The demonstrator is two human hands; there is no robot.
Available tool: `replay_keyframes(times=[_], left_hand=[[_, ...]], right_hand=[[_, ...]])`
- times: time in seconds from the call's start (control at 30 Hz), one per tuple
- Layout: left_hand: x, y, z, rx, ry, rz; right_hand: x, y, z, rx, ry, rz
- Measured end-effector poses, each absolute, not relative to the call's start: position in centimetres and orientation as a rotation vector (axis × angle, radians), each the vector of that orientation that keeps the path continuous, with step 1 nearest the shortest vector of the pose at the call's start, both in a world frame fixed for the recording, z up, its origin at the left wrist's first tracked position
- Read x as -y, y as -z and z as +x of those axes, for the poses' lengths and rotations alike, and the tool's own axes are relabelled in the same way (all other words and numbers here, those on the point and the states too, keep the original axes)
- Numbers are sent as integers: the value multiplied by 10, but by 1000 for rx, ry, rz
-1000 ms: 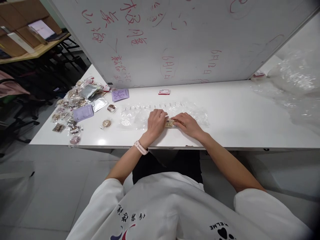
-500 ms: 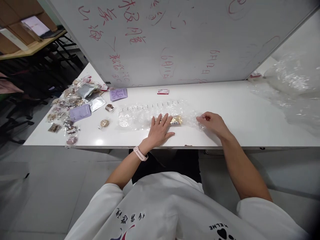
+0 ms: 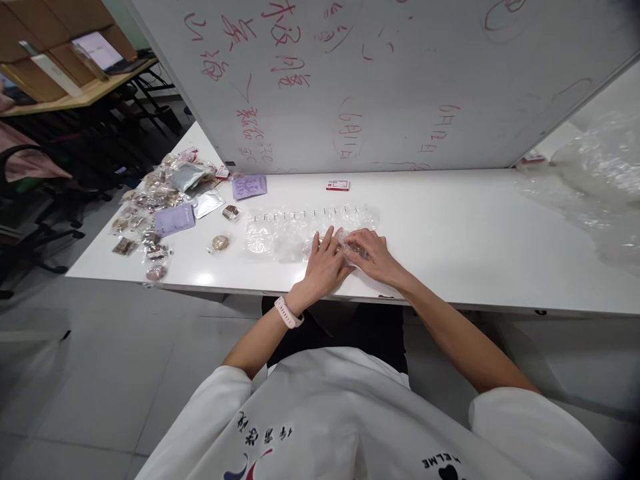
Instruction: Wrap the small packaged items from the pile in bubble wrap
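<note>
Pressed a gold-wrapped packet (image 3: 321, 241), mostly hidden under clear plastic film (image 3: 261, 241), against the white worktop (image 3: 465, 247), nearer its front edge, with the left hand (image 3: 324, 268) flat and fingers apart. Pinched a bunched fold of film just beside it with the right hand's (image 3: 374, 257) curled fingers. Worked beside a wrapped round biscuit (image 3: 220, 243) and, toward the left edge, heaped packets (image 3: 165, 198).
</note>
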State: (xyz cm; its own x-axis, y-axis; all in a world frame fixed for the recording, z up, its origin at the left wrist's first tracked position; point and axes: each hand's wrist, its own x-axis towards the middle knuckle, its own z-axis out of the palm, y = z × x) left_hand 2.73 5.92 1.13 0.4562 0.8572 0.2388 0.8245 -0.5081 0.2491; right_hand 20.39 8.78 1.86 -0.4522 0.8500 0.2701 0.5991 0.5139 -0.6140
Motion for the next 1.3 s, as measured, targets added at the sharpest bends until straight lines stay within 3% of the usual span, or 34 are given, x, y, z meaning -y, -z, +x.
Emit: replay_keyframes(times=[0.1, 0.2, 0.4, 0.53, 0.7, 1.0, 1.13, 1.3], left_hand=[[-26, -10, 21, -1638, -981, 2412], [3, -3, 6, -1785, -1422, 1830], [-11, -19, -26, -1494, -1543, 643], [-41, -47, -19, -1278, -1635, 314], [-52, -50, 29, -1172, -1544, 790], [-49, -31, 22, -1149, -601, 2379], [-64, -41, 5, -1157, -367, 2578], [-98, -44, -1, -1095, -402, 2531]], right_hand=[[-88, -11, 212, 2268, -541, -1196], [-94, -8, 216, 2304, -551, -1158], [-102, -14, 216, 2304, -671, -1080], [-102, -14, 217, 2306, -700, -1088], [-104, -9, 215, 2283, -695, -1103], [-100, -18, 234, 2165, -1017, -1024], [-92, -14, 247, 2212, -968, -968], [-89, -6, 247, 2200, -690, -1029]])
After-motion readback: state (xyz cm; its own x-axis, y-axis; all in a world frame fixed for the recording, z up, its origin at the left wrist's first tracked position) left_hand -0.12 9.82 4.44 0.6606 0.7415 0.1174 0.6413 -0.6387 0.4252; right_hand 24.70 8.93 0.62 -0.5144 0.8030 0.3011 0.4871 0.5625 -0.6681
